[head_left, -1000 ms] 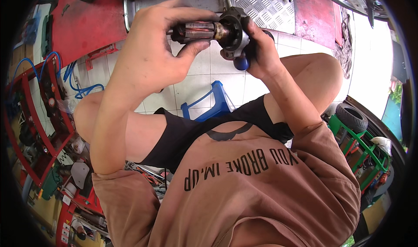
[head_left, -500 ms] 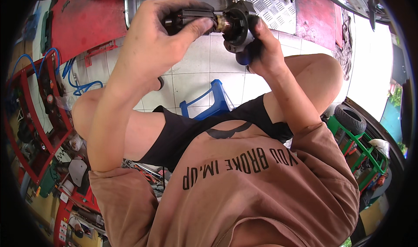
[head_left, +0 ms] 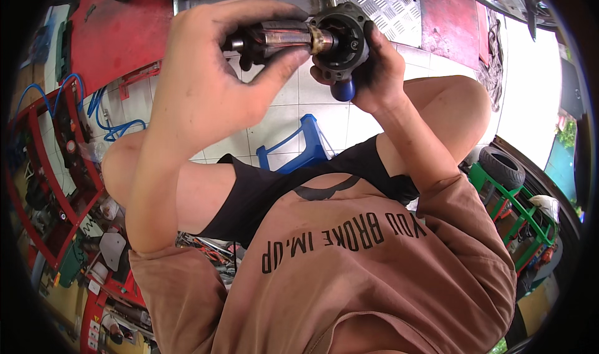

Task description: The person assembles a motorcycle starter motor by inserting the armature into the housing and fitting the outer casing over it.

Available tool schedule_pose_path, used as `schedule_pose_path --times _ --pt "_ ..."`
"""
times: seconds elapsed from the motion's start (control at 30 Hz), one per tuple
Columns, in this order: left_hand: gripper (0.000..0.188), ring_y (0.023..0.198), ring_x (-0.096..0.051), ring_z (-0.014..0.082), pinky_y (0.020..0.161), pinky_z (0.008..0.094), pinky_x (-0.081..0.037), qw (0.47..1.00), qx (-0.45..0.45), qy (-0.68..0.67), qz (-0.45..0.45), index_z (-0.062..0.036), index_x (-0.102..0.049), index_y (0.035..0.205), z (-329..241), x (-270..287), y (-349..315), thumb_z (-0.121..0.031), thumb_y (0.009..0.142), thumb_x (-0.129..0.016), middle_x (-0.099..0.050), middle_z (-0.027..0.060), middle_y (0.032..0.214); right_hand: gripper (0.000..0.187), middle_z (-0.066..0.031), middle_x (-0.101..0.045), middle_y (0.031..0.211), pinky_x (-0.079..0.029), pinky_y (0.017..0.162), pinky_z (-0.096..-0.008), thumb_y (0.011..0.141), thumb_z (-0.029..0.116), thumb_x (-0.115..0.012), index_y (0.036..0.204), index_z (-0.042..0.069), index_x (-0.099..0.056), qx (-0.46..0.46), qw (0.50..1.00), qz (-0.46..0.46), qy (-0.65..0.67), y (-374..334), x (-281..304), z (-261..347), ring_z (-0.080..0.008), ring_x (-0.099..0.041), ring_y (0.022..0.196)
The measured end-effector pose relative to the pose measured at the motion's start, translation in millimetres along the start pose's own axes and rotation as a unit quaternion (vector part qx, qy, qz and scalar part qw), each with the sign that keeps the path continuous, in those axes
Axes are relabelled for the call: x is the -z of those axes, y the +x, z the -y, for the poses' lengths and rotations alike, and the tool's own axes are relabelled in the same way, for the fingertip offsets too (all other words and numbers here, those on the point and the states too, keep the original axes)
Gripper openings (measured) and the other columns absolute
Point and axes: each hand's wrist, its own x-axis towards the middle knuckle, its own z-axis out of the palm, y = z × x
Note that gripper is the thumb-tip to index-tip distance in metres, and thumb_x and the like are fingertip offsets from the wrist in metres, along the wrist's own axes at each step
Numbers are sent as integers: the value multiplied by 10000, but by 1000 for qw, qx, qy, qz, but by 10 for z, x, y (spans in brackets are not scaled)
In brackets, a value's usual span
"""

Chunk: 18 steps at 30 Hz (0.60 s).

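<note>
A motor armature (head_left: 279, 38) with a slotted metal core and a copper-coloured commutator lies level between my hands, up in front of my knees. My left hand (head_left: 231, 73) is closed round it, thumb below and fingers over the top. Its commutator end sits at the mouth of a round black motor end housing (head_left: 348, 61). Dark, greasy fingers of my right hand (head_left: 385, 70) grip that housing from the right side. A blue rounded part (head_left: 343, 91) sticks out below the housing. My right fingertips behind the housing are mostly hidden.
A blue plastic stool (head_left: 306, 145) stands on the white tiles between my legs. Red racks with tools (head_left: 62, 185) are at the left, beside a blue hose (head_left: 115, 126). A green cart with a tyre (head_left: 502, 167) stands right. A red lift platform (head_left: 125, 36) lies ahead.
The housing has turned, so more of its open inside faces me. My left hand has shifted slightly left and opened its hold somewhat, showing more of the armature.
</note>
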Motion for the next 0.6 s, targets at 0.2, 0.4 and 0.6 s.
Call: schedule_pose_path --times 0.2,0.4,0.6 --pt "371 944 -694 155 828 283 -552 999 -17 -33 -23 45 -666 1151 -88 116 -35 1 796 -764 -723 115 1037 592 -149 -643 1072 -459 676 -407 914 532 -578 1270 60 -551 -9 986 104 127 67 48 -6 -271 -604 848" --pt "389 957 -698 171 832 286 -554 997 -14 -70 -13 54 -660 1156 -89 131 -50 0 786 -765 -721 124 1050 711 -114 -626 1106 -390 633 -368 883 670 -502 1312 105 -545 -9 999 24 45 35 33 -9 -242 -511 755" --pt "393 960 -700 176 837 288 -553 998 -29 -49 -15 52 -662 1157 -81 125 -51 2 780 -764 -718 134 1059 713 -116 -634 1111 -410 661 -376 877 661 -526 1325 106 -532 -11 999 17 -34 54 24 -8 -235 -534 768"
